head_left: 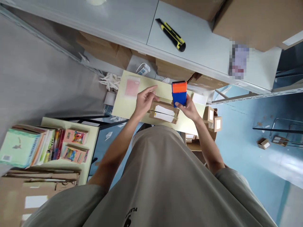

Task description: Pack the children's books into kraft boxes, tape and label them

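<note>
My right hand (188, 108) is closed around a blue-and-orange tape dispenser (179, 97), which has a dark strip along its top edge. It is raised over the right end of a small cardboard box (163, 112). The box lies on the pale yellow table with a white label on it and a dark line running along its length. My left hand (145, 100) hovers by the box's left end, fingers extended and apart, with nothing visible in it. Whether its fingertips touch the box I cannot tell.
A black-and-yellow utility knife (171, 35) lies on the grey shelf above the table (120, 105). A pink-printed sheet (132, 87) is at the table's left. Books (42, 145) stand on a side table, and small boxes (214, 121) are stacked at the right.
</note>
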The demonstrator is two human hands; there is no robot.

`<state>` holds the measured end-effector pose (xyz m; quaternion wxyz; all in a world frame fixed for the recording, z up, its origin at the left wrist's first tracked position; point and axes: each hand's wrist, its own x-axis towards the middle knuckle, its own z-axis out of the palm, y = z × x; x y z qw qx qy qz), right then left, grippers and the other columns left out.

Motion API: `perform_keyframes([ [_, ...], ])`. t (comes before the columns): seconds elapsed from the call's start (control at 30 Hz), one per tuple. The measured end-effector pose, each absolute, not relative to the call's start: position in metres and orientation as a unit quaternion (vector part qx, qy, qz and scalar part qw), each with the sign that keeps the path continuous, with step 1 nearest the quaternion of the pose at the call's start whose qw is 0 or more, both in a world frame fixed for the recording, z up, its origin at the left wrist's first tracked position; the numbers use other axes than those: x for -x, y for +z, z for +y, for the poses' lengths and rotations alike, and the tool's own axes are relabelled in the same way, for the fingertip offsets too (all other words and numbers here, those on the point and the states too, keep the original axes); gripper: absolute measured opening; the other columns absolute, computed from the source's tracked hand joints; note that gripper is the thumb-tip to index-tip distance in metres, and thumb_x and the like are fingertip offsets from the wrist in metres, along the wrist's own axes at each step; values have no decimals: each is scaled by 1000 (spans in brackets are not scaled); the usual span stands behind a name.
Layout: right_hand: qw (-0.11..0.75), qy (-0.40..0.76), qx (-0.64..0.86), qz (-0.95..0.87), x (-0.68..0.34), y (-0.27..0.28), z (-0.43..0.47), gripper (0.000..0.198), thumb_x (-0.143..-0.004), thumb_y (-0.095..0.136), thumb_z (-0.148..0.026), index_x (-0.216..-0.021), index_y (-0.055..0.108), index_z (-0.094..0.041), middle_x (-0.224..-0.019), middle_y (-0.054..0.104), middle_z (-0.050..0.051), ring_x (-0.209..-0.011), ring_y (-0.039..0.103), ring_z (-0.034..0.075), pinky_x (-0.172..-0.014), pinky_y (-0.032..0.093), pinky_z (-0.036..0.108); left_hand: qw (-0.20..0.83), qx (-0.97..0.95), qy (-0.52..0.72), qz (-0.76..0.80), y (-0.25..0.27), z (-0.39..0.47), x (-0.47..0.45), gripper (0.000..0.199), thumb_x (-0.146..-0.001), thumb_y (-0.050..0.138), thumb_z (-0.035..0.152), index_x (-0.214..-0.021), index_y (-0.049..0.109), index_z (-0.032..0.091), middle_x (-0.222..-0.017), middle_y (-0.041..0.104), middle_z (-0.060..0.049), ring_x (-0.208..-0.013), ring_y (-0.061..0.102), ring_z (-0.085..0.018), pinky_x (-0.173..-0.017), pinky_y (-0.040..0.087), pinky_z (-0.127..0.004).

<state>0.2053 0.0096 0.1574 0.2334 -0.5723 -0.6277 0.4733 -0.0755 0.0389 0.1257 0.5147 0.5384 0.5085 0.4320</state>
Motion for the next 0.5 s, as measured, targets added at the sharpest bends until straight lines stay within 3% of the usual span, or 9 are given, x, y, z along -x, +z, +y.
perform_keyframes([
  [0.07, 239, 534, 575, -572, -193, 153, -4, 98, -89, 70, -106, -144, 62, -26, -117, 81, 13, -107, 79, 34, -94, 72, 52, 520, -537, 429, 507, 129, 30, 88, 66, -109, 76, 65, -161, 73, 25, -131, 88, -14, -122, 87, -32, -113, 70, -51],
  [0.2, 243, 586, 566, -526, -178, 152, -21, 97, -81, 75, -109, -127, 62, -25, -107, 81, 10, -95, 80, 32, -85, 70, 48, 574, -549, 391, 465, 138, 24, 103, 74, -99, 89, 72, -155, 78, 25, -147, 84, -15, -142, 79, -38, -120, 68, -55],
  [0.33, 196, 552, 570, -576, -170, 160, -29, 96, -79, 78, -108, -125, 63, -24, -113, 79, 12, -99, 76, 31, -84, 66, 45, 633, -496, 387, 451, 142, 20, 106, 73, -93, 91, 83, -131, 89, 20, -131, 87, -16, -133, 83, -39, -115, 70, -53],
  [0.5, 134, 515, 569, -628, -163, 173, -34, 92, -83, 72, -110, -118, 64, -25, -109, 77, 11, -98, 71, 31, -82, 63, 45, 665, -475, 365, 446, 140, 15, 114, 58, -88, 100, 73, -107, 90, 19, -108, 88, -11, -114, 85, -36, -102, 72, -48],
])
